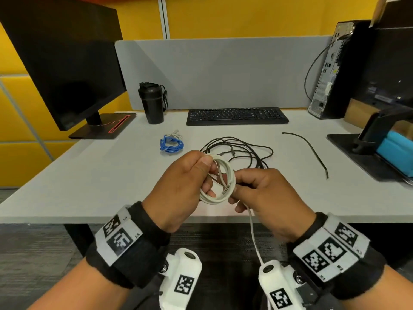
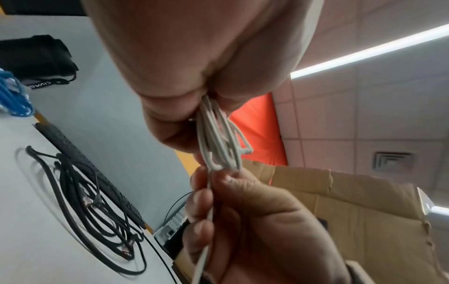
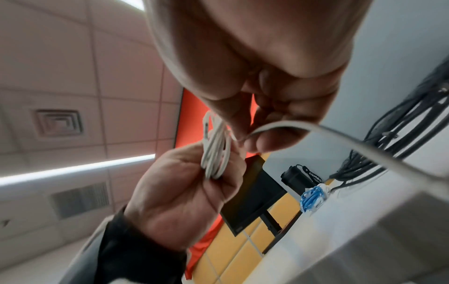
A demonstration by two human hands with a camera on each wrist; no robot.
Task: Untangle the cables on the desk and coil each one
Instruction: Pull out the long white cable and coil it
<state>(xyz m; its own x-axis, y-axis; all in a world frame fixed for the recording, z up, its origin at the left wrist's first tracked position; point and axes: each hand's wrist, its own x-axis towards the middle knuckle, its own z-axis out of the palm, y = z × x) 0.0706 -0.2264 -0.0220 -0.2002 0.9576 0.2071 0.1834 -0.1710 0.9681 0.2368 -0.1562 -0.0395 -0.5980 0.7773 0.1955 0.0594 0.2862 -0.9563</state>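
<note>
Above the desk's front edge my left hand point(image 1: 190, 175) grips a coil of white cable point(image 1: 225, 182), thumb on top of the loops. My right hand point(image 1: 257, 189) pinches the same white cable at the coil's right side, and its loose tail point(image 1: 252, 229) hangs down off the desk. The left wrist view shows the white loops point(image 2: 218, 142) bunched between both hands; in the right wrist view the coil point(image 3: 216, 151) sits in the left hand. A tangle of black cables point(image 1: 241, 151) lies on the desk behind the hands. A coiled blue cable point(image 1: 171, 145) lies farther left.
A black keyboard point(image 1: 237, 116) and a black bottle point(image 1: 153, 102) stand at the back, a monitor point(image 1: 67, 63) at the left, a computer tower point(image 1: 333, 70) at the right. A loose black cable tie point(image 1: 312, 151) lies on the right. The grey desk point(image 1: 89, 175) ends just under my hands.
</note>
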